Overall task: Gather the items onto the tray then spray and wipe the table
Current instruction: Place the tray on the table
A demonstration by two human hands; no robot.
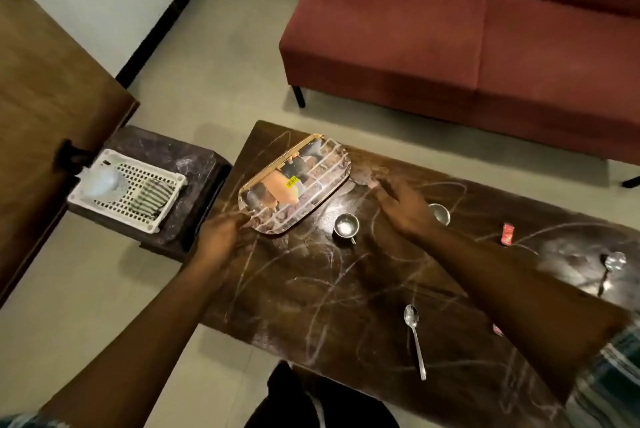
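Steel tray (304, 192) on worktop (346, 289), far left end. Left hand (225, 237) grip closed on tray's near rim. Right hand (405, 205) grip open, flat, beside tray's right end. Cup (345, 225) between hands; spoon (414, 334) nearer.

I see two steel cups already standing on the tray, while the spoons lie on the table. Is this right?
Not quite. In the head view the two cups stand on the table, beside the tray, not on it. The spoons do lie on the table.
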